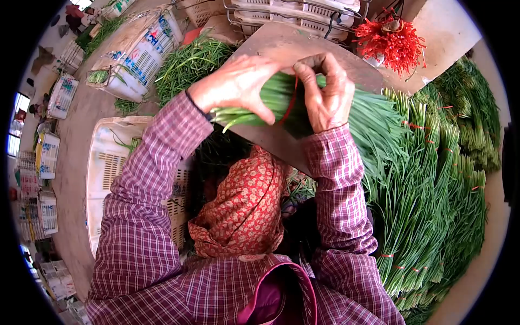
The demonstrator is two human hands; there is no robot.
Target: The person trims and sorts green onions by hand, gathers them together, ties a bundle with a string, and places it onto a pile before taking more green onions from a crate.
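A bunch of green garlic chives [357, 116] lies across the board, its pale ends toward the left. My left hand [238, 84] arches around the cut-end side, thumb on the near side and fingers over the top, slightly blurred. A thin red tie [292, 100] crosses the bunch between my hands. With thumb and forefinger, my right hand [329, 92] pinches the upper end of this tie; its other fingers are curled. The underside of the bunch is hidden.
Tied bunches of chives [422, 200] are piled at the right. Red ties [390, 40] hang in a cluster at the board's [271, 46] far corner. Loose chives [192, 65] lie behind my left arm. A white crate [97, 157] stands at the left, more crates [292, 13] behind.
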